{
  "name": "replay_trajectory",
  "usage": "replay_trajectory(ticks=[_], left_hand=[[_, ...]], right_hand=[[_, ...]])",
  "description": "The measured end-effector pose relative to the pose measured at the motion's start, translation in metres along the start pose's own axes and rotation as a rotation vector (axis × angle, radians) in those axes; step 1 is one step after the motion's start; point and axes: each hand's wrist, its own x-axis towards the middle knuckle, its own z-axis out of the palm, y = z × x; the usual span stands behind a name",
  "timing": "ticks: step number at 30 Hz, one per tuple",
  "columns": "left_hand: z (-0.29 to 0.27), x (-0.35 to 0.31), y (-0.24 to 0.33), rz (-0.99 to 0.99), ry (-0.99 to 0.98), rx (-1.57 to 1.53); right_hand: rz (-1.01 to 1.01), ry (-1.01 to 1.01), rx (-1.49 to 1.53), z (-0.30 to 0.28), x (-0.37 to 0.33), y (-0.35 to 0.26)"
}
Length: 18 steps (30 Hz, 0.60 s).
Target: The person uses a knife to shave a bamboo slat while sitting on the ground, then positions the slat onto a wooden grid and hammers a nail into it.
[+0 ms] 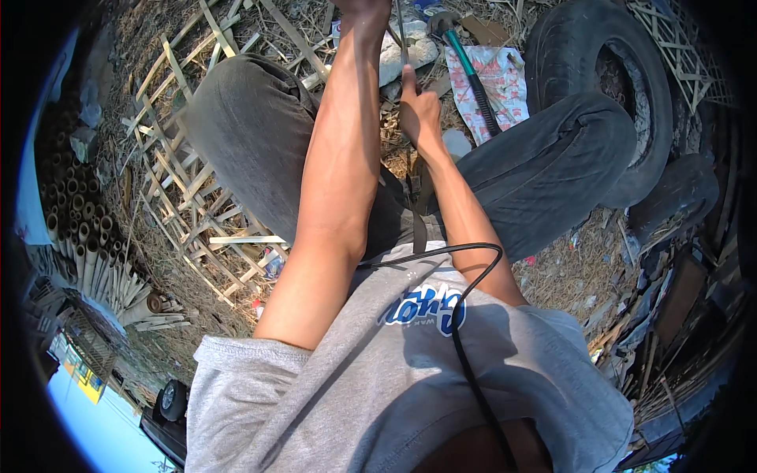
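Observation:
My left hand [364, 6] is at the top edge of the head view, cut off so that its fingers do not show. Lower and to the right, my right hand [420, 114] is closed with its thumb pointing up along a thin, dark metal tool, perhaps a knife [403, 39]. The narrow blade-like part rises from that fist past a pale stone [414, 57]. Just right of the stone lies a hammer [471, 72] with a teal and black handle, on a red-and-white printed sheet [512, 91].
My bent legs frame the work spot. A black tyre [564, 47] lies beyond my right knee. Woven bamboo lattice [177, 169] spreads beside my left leg, with stacked bamboo poles [83, 209] at far left. A black cable [465, 347] hangs across my shirt.

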Motion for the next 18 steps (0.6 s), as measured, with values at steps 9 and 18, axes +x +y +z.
replay_trajectory(ticks=[9, 18], left_hand=[[-0.03, 0.051, -0.001, -0.075, -0.06, -0.446], [-0.038, 0.052, -0.002, -0.524, -0.478, -0.561]], right_hand=[[0.03, 0.084, 0.013, 0.027, 0.015, 0.036], [0.322, -0.142, 0.575, -0.003, 0.007, 0.002]])
